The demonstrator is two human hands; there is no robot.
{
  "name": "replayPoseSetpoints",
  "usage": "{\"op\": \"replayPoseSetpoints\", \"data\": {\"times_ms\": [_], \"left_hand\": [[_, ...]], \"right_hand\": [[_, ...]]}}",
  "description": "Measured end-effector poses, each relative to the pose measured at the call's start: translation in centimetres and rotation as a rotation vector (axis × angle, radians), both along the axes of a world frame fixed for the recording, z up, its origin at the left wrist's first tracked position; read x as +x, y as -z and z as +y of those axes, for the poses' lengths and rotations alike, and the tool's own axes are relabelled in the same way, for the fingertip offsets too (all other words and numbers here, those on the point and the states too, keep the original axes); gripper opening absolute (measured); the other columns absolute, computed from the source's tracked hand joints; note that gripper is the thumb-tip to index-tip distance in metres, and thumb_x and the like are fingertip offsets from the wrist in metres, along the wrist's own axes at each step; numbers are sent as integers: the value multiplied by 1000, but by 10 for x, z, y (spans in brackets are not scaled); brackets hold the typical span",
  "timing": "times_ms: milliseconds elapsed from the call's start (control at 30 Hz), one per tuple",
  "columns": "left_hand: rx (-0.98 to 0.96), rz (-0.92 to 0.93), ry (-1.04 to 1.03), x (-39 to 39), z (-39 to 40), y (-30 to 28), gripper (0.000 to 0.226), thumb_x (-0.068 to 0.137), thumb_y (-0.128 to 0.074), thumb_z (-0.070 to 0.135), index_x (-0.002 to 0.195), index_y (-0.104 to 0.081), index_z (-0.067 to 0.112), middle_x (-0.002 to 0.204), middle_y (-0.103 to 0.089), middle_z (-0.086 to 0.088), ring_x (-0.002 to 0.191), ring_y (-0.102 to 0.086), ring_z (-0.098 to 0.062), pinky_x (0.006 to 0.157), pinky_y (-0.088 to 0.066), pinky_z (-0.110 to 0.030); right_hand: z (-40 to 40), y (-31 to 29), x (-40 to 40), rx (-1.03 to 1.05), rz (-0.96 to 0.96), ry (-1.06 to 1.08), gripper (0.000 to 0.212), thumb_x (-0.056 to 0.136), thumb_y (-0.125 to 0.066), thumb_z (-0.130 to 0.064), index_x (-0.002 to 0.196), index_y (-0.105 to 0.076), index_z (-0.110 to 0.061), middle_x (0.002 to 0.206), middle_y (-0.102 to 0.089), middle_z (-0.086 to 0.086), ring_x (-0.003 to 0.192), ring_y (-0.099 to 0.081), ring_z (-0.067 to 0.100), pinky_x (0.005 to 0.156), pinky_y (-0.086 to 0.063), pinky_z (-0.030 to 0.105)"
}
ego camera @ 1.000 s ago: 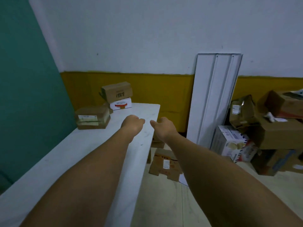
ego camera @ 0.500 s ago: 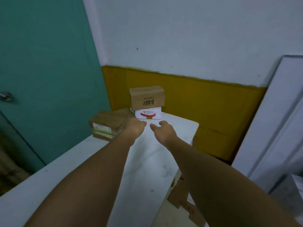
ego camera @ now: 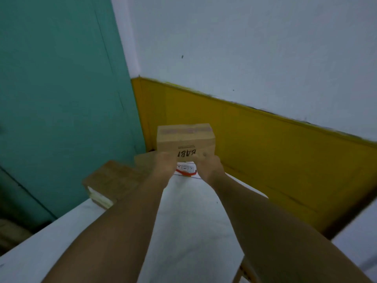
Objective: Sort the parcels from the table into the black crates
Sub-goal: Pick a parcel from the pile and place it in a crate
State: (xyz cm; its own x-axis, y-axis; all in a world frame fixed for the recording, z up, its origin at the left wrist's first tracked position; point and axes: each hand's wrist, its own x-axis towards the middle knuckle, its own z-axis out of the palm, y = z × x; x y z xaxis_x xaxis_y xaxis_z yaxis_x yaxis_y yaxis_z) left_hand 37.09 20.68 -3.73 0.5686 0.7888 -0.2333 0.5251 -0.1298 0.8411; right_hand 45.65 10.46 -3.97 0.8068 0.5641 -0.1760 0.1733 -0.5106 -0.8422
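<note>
The brown cardboard parcel with dark upside-down lettering (ego camera: 185, 142) sits at the far end of the white desk (ego camera: 187, 217), on top of a small white box with a red stripe (ego camera: 186, 171), close to the yellow lower wall. The person's left hand (ego camera: 164, 166) meets its lower left corner and the right hand (ego camera: 208, 166) its lower right; the fingers seem curled onto the front face, though motion blur leaves it unclear whether they grip or only touch. To lift it well, the hands should probably settle on opposite sides, press inward evenly, and raise the parcel straight up so the white box underneath does not slide. A flat brown parcel with a white label (ego camera: 112, 183) lies just left and nearer, beside the left forearm, so the elbow should likely stay clear of it. No black crates are in view.
</note>
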Motion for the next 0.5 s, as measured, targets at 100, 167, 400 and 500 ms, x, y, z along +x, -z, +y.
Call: {"op": "replayPoseSetpoints", "data": {"times_ms": [100, 167, 400, 500], "left_hand": [[128, 1, -324, 31, 36, 9, 28, 98, -46, 28, 112, -63, 11, 115, -67, -13, 74, -57, -17, 59, -46, -24], [162, 5, -446, 55, 57, 15, 41, 95, -49, 35, 128, -56, 12, 125, -61, -10, 105, -60, -29, 84, -47, -34], [77, 18, -591, 125, 149, 76, 71, 69, -52, 74, 110, -62, 17, 111, -65, -6, 102, -62, -31, 96, -49, -49], [42, 66, -634, 140, 189, 134, 72, 54, -51, 83, 93, -63, 25, 95, -69, -4, 88, -67, -29, 85, -56, -51]], "right_hand": [[32, 19, 55, -43, -220, 127, 38, 101, -47, -39, 126, -54, -11, 123, -56, 10, 107, -55, 22, 92, -51, 33], [58, 29, 93, -86, -313, 176, 43, 101, -43, -44, 128, -51, -12, 124, -52, 9, 105, -47, 18, 90, -42, 30], [118, 56, 189, -147, -80, 143, 55, 102, -36, -51, 140, -47, -13, 140, -48, 12, 127, -46, 30, 101, -39, 41], [128, 66, 207, -42, 159, 146, 58, 105, -32, -50, 139, -48, -6, 138, -52, 17, 124, -51, 34, 91, -41, 36]]}}
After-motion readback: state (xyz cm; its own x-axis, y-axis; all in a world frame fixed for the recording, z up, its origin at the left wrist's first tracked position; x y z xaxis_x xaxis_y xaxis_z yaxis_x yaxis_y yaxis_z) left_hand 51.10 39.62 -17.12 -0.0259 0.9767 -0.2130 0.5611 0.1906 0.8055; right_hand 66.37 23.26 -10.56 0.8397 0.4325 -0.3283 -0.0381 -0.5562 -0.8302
